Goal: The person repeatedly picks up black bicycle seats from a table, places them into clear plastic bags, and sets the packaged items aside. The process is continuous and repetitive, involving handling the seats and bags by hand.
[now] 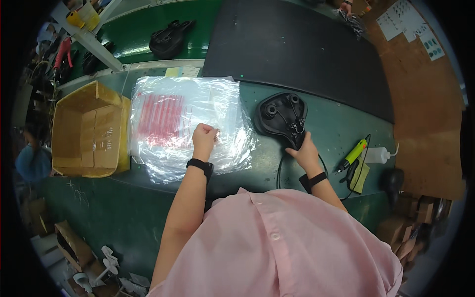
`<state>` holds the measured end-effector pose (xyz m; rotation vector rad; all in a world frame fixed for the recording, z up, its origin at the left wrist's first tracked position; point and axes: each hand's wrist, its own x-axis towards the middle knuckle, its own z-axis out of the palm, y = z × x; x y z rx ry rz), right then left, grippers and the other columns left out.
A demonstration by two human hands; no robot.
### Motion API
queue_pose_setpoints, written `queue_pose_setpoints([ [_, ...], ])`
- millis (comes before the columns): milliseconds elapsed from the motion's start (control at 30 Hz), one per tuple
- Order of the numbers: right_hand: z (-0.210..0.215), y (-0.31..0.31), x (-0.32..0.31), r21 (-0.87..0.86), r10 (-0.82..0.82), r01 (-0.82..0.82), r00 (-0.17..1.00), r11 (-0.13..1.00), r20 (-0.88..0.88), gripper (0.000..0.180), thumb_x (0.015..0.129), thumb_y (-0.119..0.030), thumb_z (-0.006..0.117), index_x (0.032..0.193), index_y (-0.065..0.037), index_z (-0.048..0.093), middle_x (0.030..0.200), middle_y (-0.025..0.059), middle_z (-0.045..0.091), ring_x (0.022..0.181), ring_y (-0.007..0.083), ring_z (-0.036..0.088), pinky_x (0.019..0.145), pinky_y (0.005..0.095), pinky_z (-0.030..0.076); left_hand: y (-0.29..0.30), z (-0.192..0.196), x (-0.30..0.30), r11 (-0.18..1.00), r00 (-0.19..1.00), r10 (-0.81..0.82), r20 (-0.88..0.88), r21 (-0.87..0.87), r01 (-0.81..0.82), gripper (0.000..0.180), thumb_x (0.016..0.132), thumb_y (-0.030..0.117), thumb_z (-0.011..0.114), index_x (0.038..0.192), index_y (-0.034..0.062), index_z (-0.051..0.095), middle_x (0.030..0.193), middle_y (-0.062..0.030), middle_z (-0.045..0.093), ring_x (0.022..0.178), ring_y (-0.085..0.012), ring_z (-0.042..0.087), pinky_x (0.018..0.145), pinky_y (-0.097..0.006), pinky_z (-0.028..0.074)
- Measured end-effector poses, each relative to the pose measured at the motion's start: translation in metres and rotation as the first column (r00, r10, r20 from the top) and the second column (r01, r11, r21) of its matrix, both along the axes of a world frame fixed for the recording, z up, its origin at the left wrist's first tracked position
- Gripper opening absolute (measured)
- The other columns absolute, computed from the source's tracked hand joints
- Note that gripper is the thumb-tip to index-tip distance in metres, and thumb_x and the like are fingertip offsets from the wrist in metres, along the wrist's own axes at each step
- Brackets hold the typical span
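Observation:
A black bicycle saddle (278,119) lies upside down on the green bench, its underside with two round springs or bumpers and a clamp facing up. My right hand (305,153) is closed around the saddle's narrow nose. To the left is a stack of clear plastic bags (232,153) with red printing. My left hand (204,141) rests over the middle of that stack, fingers curled in a pinch. What its fingertips hold, if anything, is hidden.
An open yellowed cardboard box (91,141) stands left of the bags. At right lie a lime-green electric screwdriver (352,156) with a cord and a white squeeze bottle (377,155). A black mat (297,44) and another saddle (168,39) lie beyond. A person's hand (346,7) shows far right.

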<state>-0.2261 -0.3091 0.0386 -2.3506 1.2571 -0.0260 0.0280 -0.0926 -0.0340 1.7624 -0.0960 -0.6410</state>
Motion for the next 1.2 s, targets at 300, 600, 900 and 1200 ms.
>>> queue_pose_setpoints([
  [300,0.014,0.028,0.042,0.969,-0.515,-0.202,0.821,0.144,0.248,0.045,0.082,-0.023,0.072,0.116,0.000,0.055,0.101,0.0063,0.063,0.088,0.0139,0.062,0.078,0.0310,0.052,0.024,0.030,0.015,0.988,0.980,-0.135,-0.144,-0.089,0.123,0.009,0.081,0.005,0.069,0.082,-0.0005,0.062,0.072,-0.0047,0.063,0.061,-0.0090,0.056,0.054,-0.023,0.045],
  [600,-0.036,0.089,0.161,0.874,-0.399,-0.347,0.788,0.341,0.469,0.058,0.073,-0.004,0.075,0.124,0.002,0.048,0.103,0.0069,0.062,0.089,0.0146,0.060,0.082,0.0291,0.048,0.030,0.048,0.010,0.933,0.946,-0.039,-0.322,-0.350,-0.081,0.011,0.091,0.010,0.057,0.098,0.0030,0.061,0.078,-0.0010,0.061,0.068,-0.0084,0.057,0.062,-0.021,0.047],
  [900,0.017,0.071,0.137,0.392,0.124,-0.439,0.778,0.808,0.616,0.065,0.069,-0.001,0.075,0.126,-0.004,0.045,0.113,0.0121,0.062,0.102,0.0251,0.061,0.087,0.0337,0.049,0.078,0.067,0.041,0.800,0.902,0.201,-0.381,-0.467,-0.376,0.022,0.097,0.021,0.054,0.108,0.0025,0.060,0.064,0.0063,0.045,0.053,-0.0033,0.040,0.048,-0.019,0.032],
  [1200,0.045,0.088,0.140,0.198,0.583,-0.603,0.798,0.773,0.152,0.045,0.071,-0.009,0.075,0.110,-0.007,0.052,0.097,0.0131,0.065,0.085,0.0315,0.065,0.072,0.0393,0.051,0.061,0.146,0.009,0.962,0.850,-0.090,0.519,-0.174,0.209,0.020,0.092,0.012,0.060,0.106,0.0007,0.068,0.077,-0.0031,0.070,0.059,-0.0096,0.062,0.053,-0.024,0.048],
])
